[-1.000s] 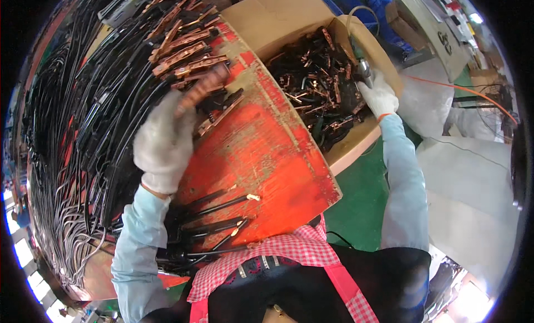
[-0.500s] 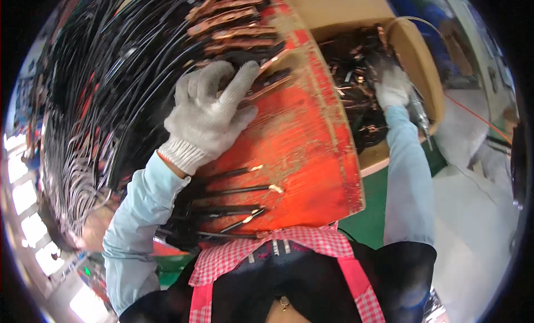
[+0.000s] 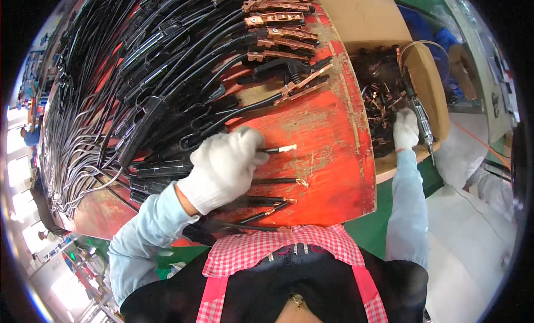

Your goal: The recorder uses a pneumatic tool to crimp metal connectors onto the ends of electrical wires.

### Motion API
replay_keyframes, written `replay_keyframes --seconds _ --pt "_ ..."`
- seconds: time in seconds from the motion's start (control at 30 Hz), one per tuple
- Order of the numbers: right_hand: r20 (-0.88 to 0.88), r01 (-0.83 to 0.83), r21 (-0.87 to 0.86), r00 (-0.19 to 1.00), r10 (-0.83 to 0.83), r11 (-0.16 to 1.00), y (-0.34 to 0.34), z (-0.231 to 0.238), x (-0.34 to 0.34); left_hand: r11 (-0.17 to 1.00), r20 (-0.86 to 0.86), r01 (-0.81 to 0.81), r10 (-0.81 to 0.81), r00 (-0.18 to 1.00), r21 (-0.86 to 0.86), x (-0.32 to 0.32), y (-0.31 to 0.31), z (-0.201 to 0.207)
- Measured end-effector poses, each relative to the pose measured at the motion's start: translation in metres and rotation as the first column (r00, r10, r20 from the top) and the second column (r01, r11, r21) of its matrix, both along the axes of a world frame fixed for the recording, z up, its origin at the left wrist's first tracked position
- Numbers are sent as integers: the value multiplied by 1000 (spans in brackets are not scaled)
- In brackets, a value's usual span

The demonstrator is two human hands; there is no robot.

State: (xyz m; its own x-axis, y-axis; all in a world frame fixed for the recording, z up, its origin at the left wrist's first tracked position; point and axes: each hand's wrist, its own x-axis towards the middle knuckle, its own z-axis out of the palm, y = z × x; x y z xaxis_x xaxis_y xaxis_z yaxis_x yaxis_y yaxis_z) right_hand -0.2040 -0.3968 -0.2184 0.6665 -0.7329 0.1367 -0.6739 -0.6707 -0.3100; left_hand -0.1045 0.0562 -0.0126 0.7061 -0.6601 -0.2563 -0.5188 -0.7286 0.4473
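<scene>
My left hand (image 3: pixel 225 167), in a white knit glove, is closed around a black cable (image 3: pixel 272 150) near its pale stripped end, just over the red board (image 3: pixel 322 173). Below it lie several other cut cables (image 3: pixel 272 181) with bare ends. To the right, my gloved right hand (image 3: pixel 406 129) is inside a cardboard box (image 3: pixel 431 72), its fingers curled among small copper-coloured pieces (image 3: pixel 381 103); what they hold is hidden. Beside that hand leans a silver, screwdriver-like power tool (image 3: pixel 424 125) with a long thin bit.
Black cables with copper-coloured clamp jaws (image 3: pixel 281 18) line the far side of the board. Black handle sleeves (image 3: pixel 142 122) and a large bundle of grey-black cables (image 3: pixel 83 134) cover its left. White sacks (image 3: pixel 467 223) lie on the right.
My left hand has come nearer from the clamp ends, and its spread fingers have closed on a cable. My right hand stays in the box, its fingers now curled. The view has shifted.
</scene>
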Motion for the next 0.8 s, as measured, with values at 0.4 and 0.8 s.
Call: replay_keyframes --seconds 0.4,0.8 --pt "318 -557 109 804 502 823 163 173 4 973 -441 -73 -31 897 -218 16 0 10" --pt "324 -811 -265 434 841 521 205 151 10 953 -735 -204 -28 677 -224 14 -10 1"
